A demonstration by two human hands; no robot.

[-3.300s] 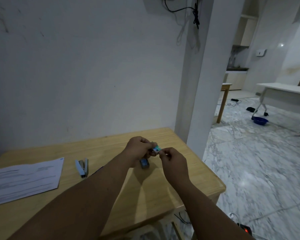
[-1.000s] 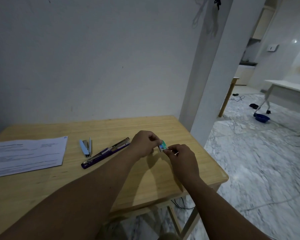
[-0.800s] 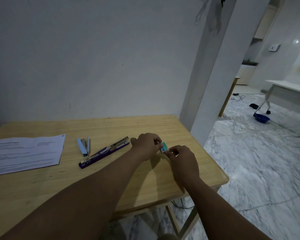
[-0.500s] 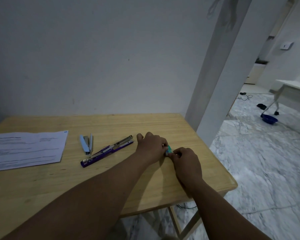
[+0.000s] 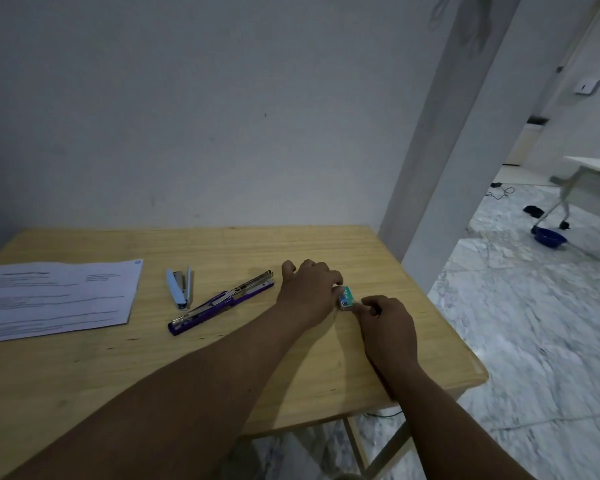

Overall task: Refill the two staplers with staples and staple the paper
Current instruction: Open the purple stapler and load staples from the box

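A small teal staple box (image 5: 346, 297) lies on the wooden table (image 5: 222, 358), held between both hands. My left hand (image 5: 309, 293) grips its left side. My right hand (image 5: 387, 323) pinches its near right end with curled fingers. A long purple stapler (image 5: 222, 301) lies swung open flat on the table, just left of my left hand. Further left, a small light-blue stapler (image 5: 180, 287) lies opened out in a V. Printed paper (image 5: 58, 299) sits at the table's left edge.
A white wall stands directly behind the table, and a white pillar (image 5: 440, 140) rises at the back right corner. The table's right edge drops to a marble floor (image 5: 541, 323) with cables, a blue bowl (image 5: 549, 236) and a white table (image 5: 593, 168) beyond.
Both hands have lowered the staple box from mid-air down onto the table. The camera view tilted down and shifted, so both staplers and the paper show.
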